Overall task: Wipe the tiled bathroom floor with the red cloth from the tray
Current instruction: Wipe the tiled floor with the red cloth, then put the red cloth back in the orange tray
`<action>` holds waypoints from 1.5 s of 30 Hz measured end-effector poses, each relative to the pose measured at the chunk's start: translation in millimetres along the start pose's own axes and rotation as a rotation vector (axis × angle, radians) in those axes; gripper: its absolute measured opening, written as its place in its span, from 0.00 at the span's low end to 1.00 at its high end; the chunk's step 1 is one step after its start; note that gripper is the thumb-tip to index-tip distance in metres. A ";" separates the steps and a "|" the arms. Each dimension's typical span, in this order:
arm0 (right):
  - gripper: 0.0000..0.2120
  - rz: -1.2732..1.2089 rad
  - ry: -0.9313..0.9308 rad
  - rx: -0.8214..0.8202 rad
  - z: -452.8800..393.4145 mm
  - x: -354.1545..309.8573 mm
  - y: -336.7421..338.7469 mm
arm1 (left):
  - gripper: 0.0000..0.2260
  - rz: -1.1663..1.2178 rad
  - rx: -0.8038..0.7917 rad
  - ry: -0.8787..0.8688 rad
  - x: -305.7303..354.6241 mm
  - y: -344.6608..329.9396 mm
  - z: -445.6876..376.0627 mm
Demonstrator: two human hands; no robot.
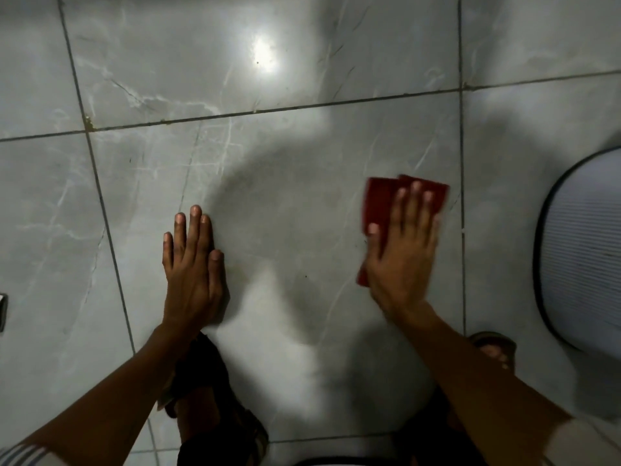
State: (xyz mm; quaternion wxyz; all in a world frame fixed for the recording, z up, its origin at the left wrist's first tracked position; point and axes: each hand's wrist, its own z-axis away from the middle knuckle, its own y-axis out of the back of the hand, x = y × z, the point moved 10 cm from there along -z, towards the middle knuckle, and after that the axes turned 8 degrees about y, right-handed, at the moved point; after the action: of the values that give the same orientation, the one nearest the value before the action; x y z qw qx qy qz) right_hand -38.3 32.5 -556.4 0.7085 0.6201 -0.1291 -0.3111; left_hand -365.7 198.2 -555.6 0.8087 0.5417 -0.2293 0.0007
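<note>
The red cloth (381, 203) lies flat on the grey marbled floor tiles (289, 210), right of centre. My right hand (403, 250) presses down on it with the palm and spread fingers; the cloth's far edge and left side stick out from under the hand, and its outline is blurred. My left hand (193, 264) rests flat on the bare tile to the left, fingers together, holding nothing. Dark grout lines cross the floor.
A round white ribbed object with a dark rim (584, 250) sits at the right edge, close to the cloth. My sandalled feet (215, 391) are below my hands. A small metal object (2, 311) shows at the left edge. A light glare (263, 55) reflects on the far tile.
</note>
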 end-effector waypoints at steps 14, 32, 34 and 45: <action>0.34 -0.033 0.057 0.010 93.7 61.1 -9.1 | 0.31 -0.142 0.037 -0.023 -4.2 -4.8 0.1; 0.26 -0.111 0.685 -0.069 116.8 -37.7 -20.0 | 0.40 -0.069 -0.268 -0.061 1.3 12.2 5.2; 0.25 -0.192 0.627 -0.127 104.3 -10.8 -0.5 | 0.42 -0.059 -0.301 -0.061 18.7 20.6 14.5; 0.25 -0.821 -0.157 -0.112 80.8 60.9 234.5 | 0.41 0.073 -0.417 -0.086 228.5 89.6 87.0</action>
State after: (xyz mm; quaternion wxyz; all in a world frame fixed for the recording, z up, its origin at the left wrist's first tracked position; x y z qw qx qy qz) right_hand 28.7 -59.8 -327.9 0.5465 0.5549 0.0923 -0.6204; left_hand -215.8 102.5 -365.4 0.8922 0.3537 -0.2780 -0.0406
